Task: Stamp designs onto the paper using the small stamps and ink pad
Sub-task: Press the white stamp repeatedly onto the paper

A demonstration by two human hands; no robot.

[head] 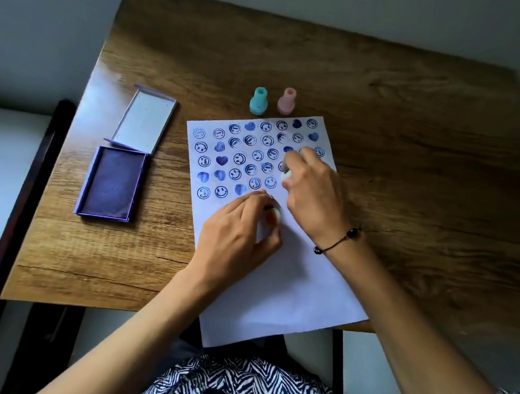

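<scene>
A white sheet of paper (284, 283) lies on the wooden table, its upper half covered with several rows of blue smiley and heart prints. My left hand (235, 235) grips a small stamp with an orange-and-white top (272, 216) and holds it down on the paper just below the lowest row. My right hand (313, 194) holds a small white stamp (286, 175) at the right end of the rows. A teal stamp (259, 101) and a pink stamp (287, 101) stand upright just beyond the paper's top edge. The purple ink pad (110, 184) lies open at the left.
The ink pad's lid (143, 122) lies flat behind the pad. The wooden table (408, 145) has bare surface to the right and at the back. The paper's near end hangs over the table's front edge. A dark chair frame (25, 182) stands at the left.
</scene>
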